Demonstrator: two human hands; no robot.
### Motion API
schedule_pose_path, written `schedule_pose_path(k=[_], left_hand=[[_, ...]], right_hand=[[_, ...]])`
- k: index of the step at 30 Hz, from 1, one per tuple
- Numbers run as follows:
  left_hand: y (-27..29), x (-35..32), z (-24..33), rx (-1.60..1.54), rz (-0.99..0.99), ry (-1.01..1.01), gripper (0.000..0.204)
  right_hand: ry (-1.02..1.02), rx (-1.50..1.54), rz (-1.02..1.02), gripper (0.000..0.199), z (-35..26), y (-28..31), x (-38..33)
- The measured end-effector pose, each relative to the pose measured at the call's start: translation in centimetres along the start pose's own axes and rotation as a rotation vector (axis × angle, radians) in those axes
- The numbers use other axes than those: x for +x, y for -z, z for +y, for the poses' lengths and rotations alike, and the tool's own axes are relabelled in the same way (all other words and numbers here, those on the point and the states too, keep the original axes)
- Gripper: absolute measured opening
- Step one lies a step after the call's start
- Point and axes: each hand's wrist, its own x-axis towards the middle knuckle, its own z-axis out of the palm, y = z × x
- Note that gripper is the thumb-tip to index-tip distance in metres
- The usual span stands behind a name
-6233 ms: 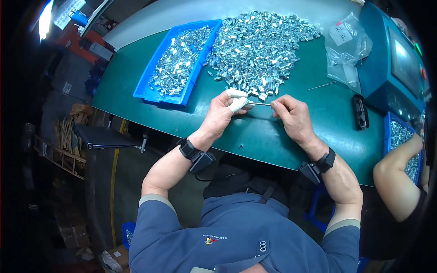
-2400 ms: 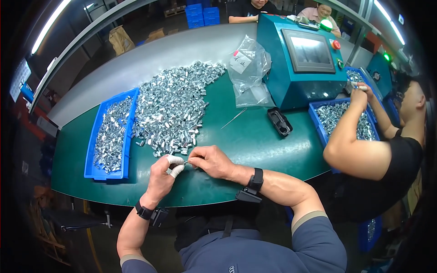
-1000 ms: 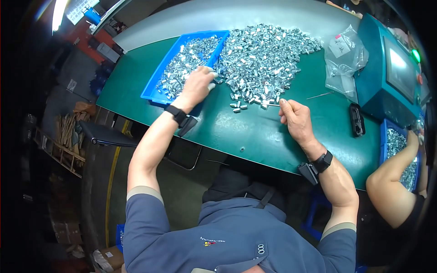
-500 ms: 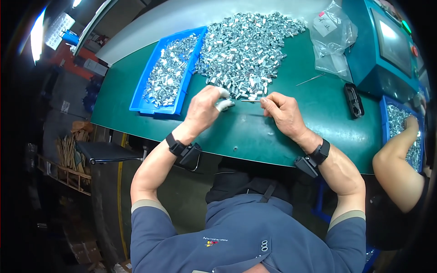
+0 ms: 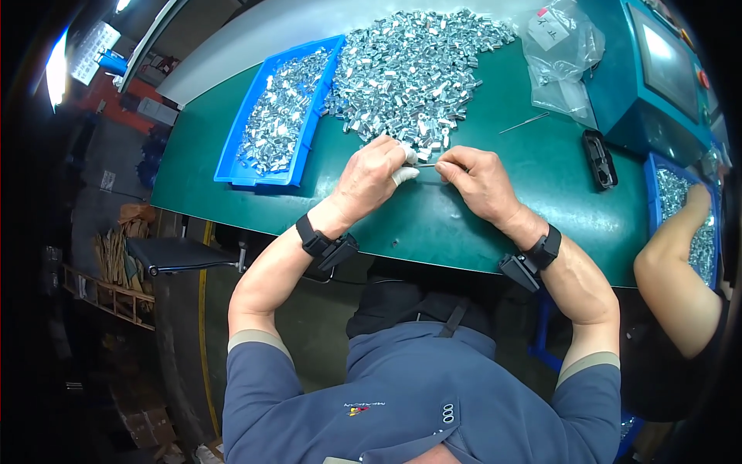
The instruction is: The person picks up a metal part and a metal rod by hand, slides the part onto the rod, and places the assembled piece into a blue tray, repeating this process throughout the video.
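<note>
Small parts (image 5: 402,77), shiny metal; held rod (image 5: 427,165), bright metal; tray (image 5: 259,181), smooth plastic; tabletop (image 5: 464,240), smooth, lightly glossy; bag (image 5: 558,63), crinkled plastic; shirt (image 5: 402,371), matt cloth.

Holds left hand (image 5: 375,175) and right hand (image 5: 481,182) close together before the torso (image 5: 417,379), pinching with thumb and finger on each, fingertips turned inward, with both elbows bent and spread wide.

I pinch a thin, straight silvery rod (image 5: 426,165) in my right hand (image 5: 481,182); it lies nearly level, pointing left, its left end hidden at my left hand (image 5: 369,178). Just beyond, small silvery metal pieces (image 5: 410,77) lie jumbled in a heap.
</note>
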Motion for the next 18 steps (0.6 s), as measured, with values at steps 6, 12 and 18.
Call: schedule_pose_path(k=[6, 12, 18], left_hand=[[-1.0, -0.3, 0.2, -0.027, -0.061, 0.007, 0.022], [-1.5, -0.7, 0.3, -0.084, 0.026, 0.087, 0.021], [-2.2, -0.4, 1.4, -0.123, 0.033, 0.067, 0.022]], right_hand=[[-0.156, 0.049, -0.058, 0.019, 0.0, -0.1, 0.0], [-0.053, -0.02, -0.015, 0.024, 0.0, -0.4, -0.3], [-0.275, 0.052, -0.13, 0.03, -0.2, -0.7, -0.3]])
